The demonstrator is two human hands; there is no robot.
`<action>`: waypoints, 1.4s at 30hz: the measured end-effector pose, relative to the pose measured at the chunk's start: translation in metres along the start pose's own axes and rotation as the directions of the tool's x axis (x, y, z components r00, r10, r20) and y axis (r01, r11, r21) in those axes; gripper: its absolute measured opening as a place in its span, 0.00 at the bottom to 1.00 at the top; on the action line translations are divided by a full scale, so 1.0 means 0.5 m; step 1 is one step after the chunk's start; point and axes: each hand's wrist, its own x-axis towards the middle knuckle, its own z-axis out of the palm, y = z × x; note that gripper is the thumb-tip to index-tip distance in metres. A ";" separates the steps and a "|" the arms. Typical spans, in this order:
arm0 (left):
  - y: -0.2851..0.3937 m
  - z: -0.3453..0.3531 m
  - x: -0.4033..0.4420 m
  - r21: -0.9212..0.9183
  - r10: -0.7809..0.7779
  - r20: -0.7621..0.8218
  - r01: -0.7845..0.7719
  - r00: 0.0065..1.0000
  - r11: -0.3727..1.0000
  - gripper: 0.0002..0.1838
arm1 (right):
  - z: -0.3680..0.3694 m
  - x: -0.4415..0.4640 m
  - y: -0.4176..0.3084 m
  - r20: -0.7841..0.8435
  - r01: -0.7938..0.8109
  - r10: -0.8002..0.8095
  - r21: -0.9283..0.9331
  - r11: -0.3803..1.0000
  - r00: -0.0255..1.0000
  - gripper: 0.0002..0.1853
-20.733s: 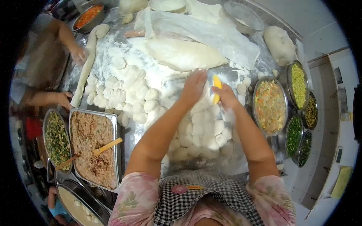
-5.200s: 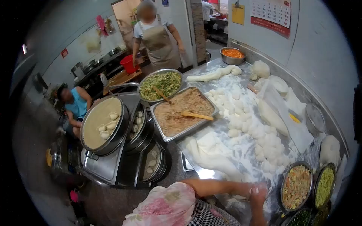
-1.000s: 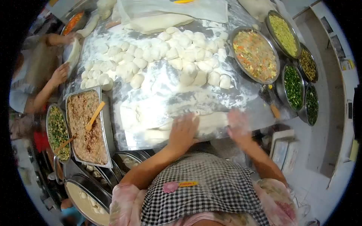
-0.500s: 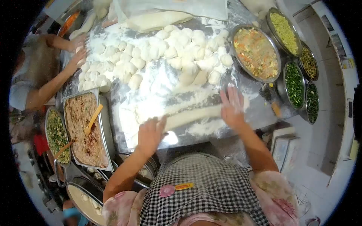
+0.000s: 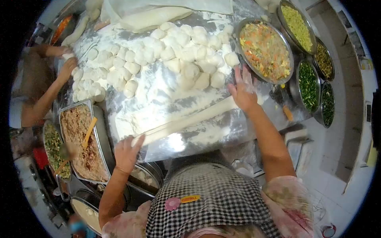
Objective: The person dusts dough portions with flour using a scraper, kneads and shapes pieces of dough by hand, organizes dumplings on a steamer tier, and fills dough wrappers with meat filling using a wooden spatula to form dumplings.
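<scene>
A long dough rope lies slantwise along the front of the floured metal table. My left hand rests at the rope's left end by the table's front edge, thumb apart from the fingers. At the opposite end my right hand lies flat with spread, floury fingers. Beyond the rope, many small dough pieces sit in loose flour, and a few larger lumps are close to my right hand.
At right stand bowls: a mixed vegetable filling, a yellow filling and chopped greens. A tray of meat filling with a wooden spatula stands left. Behind it, a co-worker's hands touch dough. A dough slab lies at the back.
My hands have moved apart, the left one toward the lower left, the right one slightly up. More of the dough rope shows between them, and it slants more steeply.
</scene>
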 end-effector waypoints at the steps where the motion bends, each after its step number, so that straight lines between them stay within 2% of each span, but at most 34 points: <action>1: -0.001 -0.008 -0.006 0.048 -0.016 -0.022 0.017 1.000 0.999 0.27 | 0.000 -0.003 0.003 -0.004 0.055 -0.055 -0.053 0.997 0.998 0.38; 2: 0.016 -0.005 -0.016 0.055 -0.105 0.068 0.101 0.992 0.993 0.30 | -0.002 -0.038 0.006 0.019 0.117 -0.116 -0.057 0.992 0.993 0.38; 4: 0.085 -0.041 0.024 0.003 -0.142 0.022 0.142 0.990 0.990 0.32 | -0.032 -0.132 -0.009 0.217 0.157 -0.149 -0.022 0.987 0.965 0.39; 5: 0.131 -0.057 0.050 -0.026 -0.162 0.003 0.162 0.987 0.986 0.34 | -0.033 -0.187 -0.006 0.249 0.174 -0.176 0.030 0.984 0.952 0.40; 6: 0.171 -0.059 0.084 -0.328 -0.095 0.129 0.133 0.987 0.935 0.37 | -0.033 -0.237 0.000 0.281 0.190 -0.206 0.081 0.978 0.937 0.41; 7: 0.212 -0.053 0.126 -0.600 0.008 0.225 0.132 0.974 0.789 0.41 | -0.042 -0.275 0.000 0.284 0.197 -0.213 0.084 0.977 0.935 0.42; 9: 0.307 -0.024 0.197 -0.573 0.275 0.088 -0.177 0.957 0.800 0.44 | -0.052 -0.320 0.007 0.290 0.206 -0.223 0.088 0.975 0.931 0.43; 10: 0.344 -0.009 0.232 -0.440 0.251 0.096 -0.185 0.963 0.878 0.45 | -0.051 -0.314 0.014 0.309 0.188 -0.211 0.101 0.977 0.927 0.46; 12: 0.389 0.014 0.293 -0.152 0.197 0.111 -0.179 0.974 0.972 0.47 | -0.043 -0.240 0.020 0.341 0.147 -0.158 0.057 0.987 0.927 0.46; 13: 0.371 0.016 0.328 -0.221 0.064 0.051 -0.052 0.997 0.974 0.47 | -0.037 -0.187 0.022 0.354 0.127 -0.132 0.037 0.991 0.926 0.46; 14: 0.341 0.013 0.367 -0.292 -0.076 -0.002 0.072 0.997 0.954 0.46 | -0.031 -0.133 0.023 0.291 0.135 -0.143 0.049 0.990 0.946 0.44; 15: 0.312 -0.004 0.403 -0.212 -0.159 0.060 0.168 0.985 0.963 0.47 | -0.022 -0.084 0.028 0.230 0.145 -0.156 0.063 0.987 0.961 0.43; 16: 0.293 0.002 0.424 -0.227 -0.307 -0.036 0.291 0.951 0.930 0.45 | -0.009 -0.040 0.039 0.176 0.147 -0.159 0.083 0.986 0.971 0.42; 18: 0.277 0.021 0.438 -0.166 -0.403 -0.136 0.380 0.905 0.910 0.44 | 0.007 0.034 0.045 0.042 0.165 -0.172 0.126 0.978 0.984 0.41; 19: 0.257 0.031 0.439 -0.122 -0.454 -0.205 0.438 0.867 0.891 0.44 | -0.008 0.035 0.042 0.104 0.182 -0.192 0.101 0.978 0.976 0.40; 20: 0.263 0.049 0.429 -0.097 -0.378 -0.311 0.367 0.872 0.925 0.41 | -0.025 0.032 0.033 0.143 0.226 -0.238 0.094 0.970 0.961 0.40; 21: 0.276 0.046 0.405 -0.107 -0.359 -0.176 0.345 0.917 0.933 0.37 | -0.032 0.008 0.029 0.173 0.287 -0.294 0.066 0.956 0.940 0.39; 22: 0.290 0.041 0.385 -0.001 -0.298 -0.064 0.298 0.952 0.954 0.36 | -0.033 -0.025 0.027 0.195 0.362 -0.363 0.042 0.931 0.911 0.39; 23: 0.328 0.011 0.346 -0.172 -0.271 0.036 0.273 0.962 0.947 0.34 | -0.071 -0.065 0.024 0.269 0.401 -0.404 0.069 0.914 0.874 0.38; 24: 0.361 -0.014 0.322 -0.224 -0.247 0.022 0.245 0.969 0.943 0.33 | -0.089 -0.105 0.029 0.326 0.448 -0.446 0.072 0.891 0.834 0.40; 25: 0.395 -0.023 0.312 -0.446 -0.250 0.112 0.273 0.962 0.852 0.33 | -0.096 -0.151 0.023 0.292 0.441 -0.457 0.122 0.889 0.840 0.40; 26: 0.427 0.015 0.307 -0.536 -0.050 0.050 0.069 0.998 0.841 0.33 | -0.051 -0.205 0.047 0.209 0.504 -0.514 0.101 0.858 0.832 0.39; 27: 0.453 0.048 0.305 -0.615 0.154 -0.034 -0.142 0.987 0.776 0.34 | -0.007 -0.240 0.074 0.135 0.556 -0.560 0.069 0.828 0.817 0.39; 30: 0.497 0.032 0.337 -0.573 0.014 -0.112 -0.076 0.994 0.816 0.34 | 0.029 -0.238 0.089 0.048 0.498 -0.500 0.054 0.866 0.865 0.37; 32: 0.423 -0.003 0.387 -0.437 -0.115 -0.030 0.090 0.993 0.895 0.38 | -0.027 -0.149 0.050 0.231 0.445 -0.423 -0.048 0.894 0.876 0.37; 33: 0.385 -0.009 0.406 -0.277 -0.138 0.087 0.157 0.987 0.948 0.43 | -0.053 -0.104 0.032 0.337 0.410 -0.355 -0.107 0.906 0.872 0.37; 34: 0.358 0.028 0.422 -0.345 -0.270 -0.134 0.210 0.954 0.915 0.43 | -0.018 -0.064 0.041 0.218 0.421 -0.391 -0.112 0.900 0.894 0.37; 35: 0.330 -0.015 0.439 -0.419 -0.382 -0.095 0.311 0.919 0.853 0.41 | 0.008 -0.030 0.045 0.126 0.376 -0.368 -0.048 0.925 0.921 0.37; 36: 0.312 0.035 0.447 -0.326 -0.422 -0.239 0.337 0.875 0.883 0.40 | -0.007 0.005 0.042 0.104 0.374 -0.370 -0.013 0.927 0.923 0.36; 37: 0.291 0.033 0.448 -0.205 -0.503 -0.168 0.469 0.848 0.859 0.39 | -0.001 0.022 0.045 0.145 0.365 -0.359 -0.017 0.931 0.922 0.35; 38: 0.292 0.055 0.427 -0.139 -0.499 -0.219 0.480 0.838 0.866 0.38 | 0.007 0.039 0.047 0.186 0.356 -0.346 -0.023 0.934 0.920 0.34; 39: 0.297 0.049 0.399 -0.112 -0.523 -0.216 0.511 0.824 0.852 0.37 | -0.014 0.031 0.037 0.162 0.318 -0.321 0.049 0.947 0.933 0.34; 41: 0.342 0.014 0.317 -0.145 -0.501 -0.017 0.494 0.865 0.857 0.36 | -0.047 -0.033 0.056 0.264 0.376 -0.373 0.038 0.926 0.890 0.35; 42: 0.354 0.016 0.262 -0.155 -0.449 0.023 0.446 0.893 0.881 0.36 | -0.055 -0.058 0.063 0.302 0.415 -0.410 0.051 0.908 0.860 0.36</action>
